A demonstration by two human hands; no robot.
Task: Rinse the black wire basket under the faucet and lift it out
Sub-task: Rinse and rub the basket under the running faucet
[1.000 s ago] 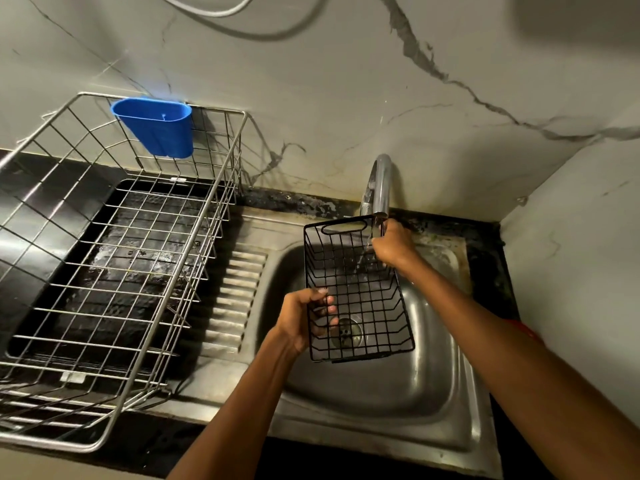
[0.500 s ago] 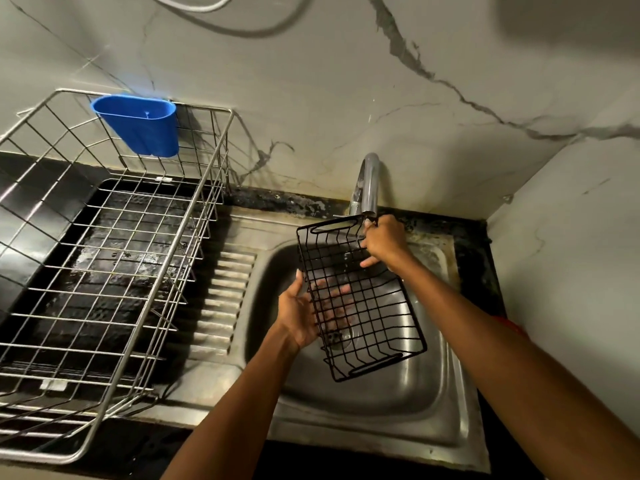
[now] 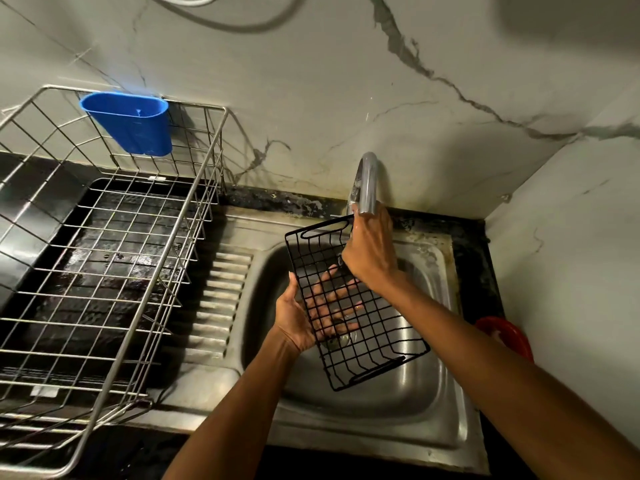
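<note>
The black wire basket [image 3: 356,306] hangs tilted over the bowl of the stainless steel sink [image 3: 398,403], its upper end just below the spout of the curved chrome faucet [image 3: 367,181]. The right hand [image 3: 372,251] grasps the basket's upper end near the spout, while the left hand [image 3: 311,317] lies flat behind the mesh with straight, spread fingers pressed against it. To the left stands a large silver wire dish rack [image 3: 104,271] with a blue plastic cup [image 3: 133,124] hung on its back rim.
</note>
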